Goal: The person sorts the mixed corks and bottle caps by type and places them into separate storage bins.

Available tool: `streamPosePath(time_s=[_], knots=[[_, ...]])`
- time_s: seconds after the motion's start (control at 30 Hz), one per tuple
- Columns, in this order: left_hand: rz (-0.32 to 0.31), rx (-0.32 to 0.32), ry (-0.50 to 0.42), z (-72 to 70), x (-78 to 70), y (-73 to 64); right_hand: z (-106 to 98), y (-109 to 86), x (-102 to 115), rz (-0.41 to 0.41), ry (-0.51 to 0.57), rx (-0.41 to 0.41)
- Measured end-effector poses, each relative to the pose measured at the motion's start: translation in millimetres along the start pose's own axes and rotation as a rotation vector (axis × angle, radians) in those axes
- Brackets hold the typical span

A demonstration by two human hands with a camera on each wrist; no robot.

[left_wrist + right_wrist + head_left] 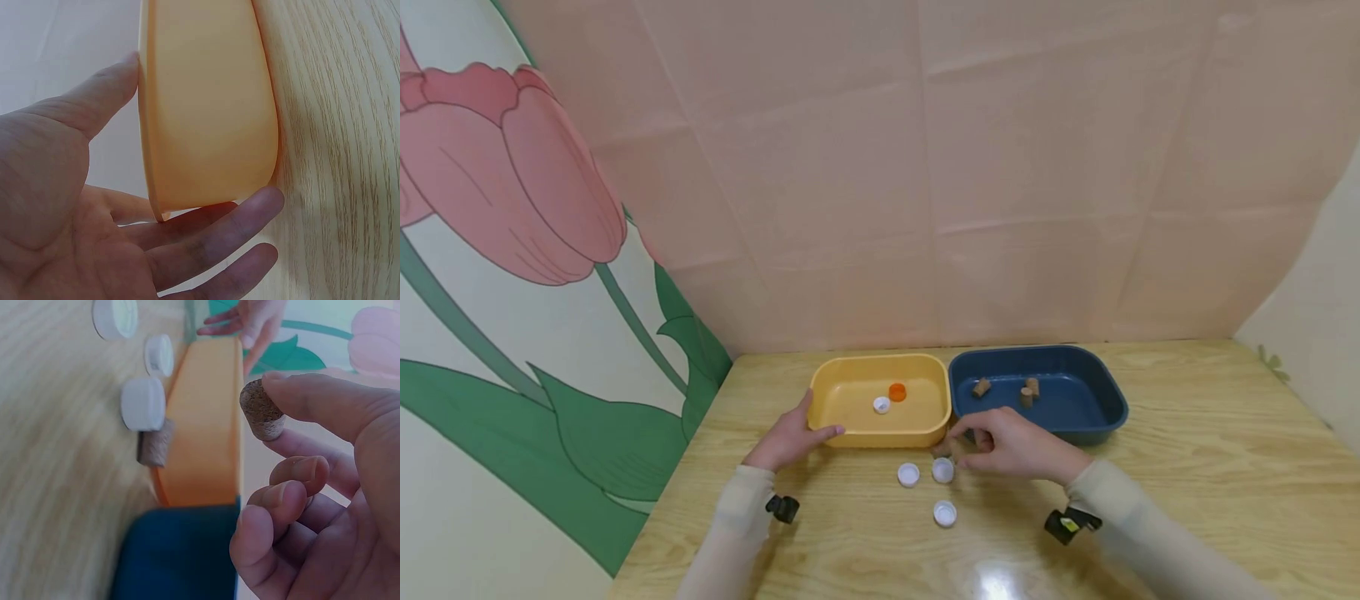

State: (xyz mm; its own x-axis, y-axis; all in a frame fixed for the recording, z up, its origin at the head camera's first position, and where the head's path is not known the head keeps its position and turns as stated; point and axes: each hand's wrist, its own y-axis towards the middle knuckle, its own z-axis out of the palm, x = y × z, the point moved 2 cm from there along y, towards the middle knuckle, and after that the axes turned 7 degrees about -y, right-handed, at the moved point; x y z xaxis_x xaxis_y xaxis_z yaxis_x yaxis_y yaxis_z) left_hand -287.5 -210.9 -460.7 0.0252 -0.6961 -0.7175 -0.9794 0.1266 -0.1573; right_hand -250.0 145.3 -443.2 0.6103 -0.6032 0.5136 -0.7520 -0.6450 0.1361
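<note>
Between thumb and index finger, my right hand (1011, 443) pinches a small cork (262, 411), plainest in the right wrist view; its other fingers curl toward the palm. That hand is over the front side of the blue tray (1112, 423), near the yellow tray's right corner. My left hand (788, 435) rests at the left end of the yellow tray (872, 439), thumb at the rim and fingers extended along the end wall. Another cork (156, 445) lies on the table beside a white cap (143, 404).
Two more white caps (908, 475) (945, 514) lie on the wooden table (1187, 500) before the trays. Inside the yellow tray are an orange cap (897, 392) and a white cap (882, 405). Three corks (981, 387) lie in the blue tray. A pink cloth (925, 208) hangs behind.
</note>
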Motion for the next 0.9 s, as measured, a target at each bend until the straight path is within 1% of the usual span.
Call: streamPosePath(time_s=[0.1, 0.17, 0.3, 0.4, 0.57, 0.77, 0.9], knots=[[0.006, 0.0, 0.002, -0.2, 0.3, 0.5, -9, -1.2, -3, 0.014, -0.015, -0.013], [0.01, 0.0, 0.002, -0.3, 0.2, 0.7, -15, -2.0, -6, 0.046, -0.028, -0.013], [0.008, 0.003, 0.004, -0.4, 0.5, 1.0, -26, -2.3, -13, 0.106, -0.086, -0.044], [0.006, 0.004, 0.002, -0.3, 1.3, 1.4, -35, -2.2, -20, 0.143, -0.103, -0.064], [0.011, 0.004, -0.001, -0.9, 0.9, 2.1, -49, -2.1, -29, 0.159, -0.084, -0.068], [0.011, 0.003, 0.0, -1.2, 0.7, 2.0, -60, 3.2, -43, 0.192, -0.127, -0.067], [0.011, 0.002, 0.003, -0.7, 0.6, 1.1, -65, 8.7, -52, 0.213, -0.129, -0.05]])
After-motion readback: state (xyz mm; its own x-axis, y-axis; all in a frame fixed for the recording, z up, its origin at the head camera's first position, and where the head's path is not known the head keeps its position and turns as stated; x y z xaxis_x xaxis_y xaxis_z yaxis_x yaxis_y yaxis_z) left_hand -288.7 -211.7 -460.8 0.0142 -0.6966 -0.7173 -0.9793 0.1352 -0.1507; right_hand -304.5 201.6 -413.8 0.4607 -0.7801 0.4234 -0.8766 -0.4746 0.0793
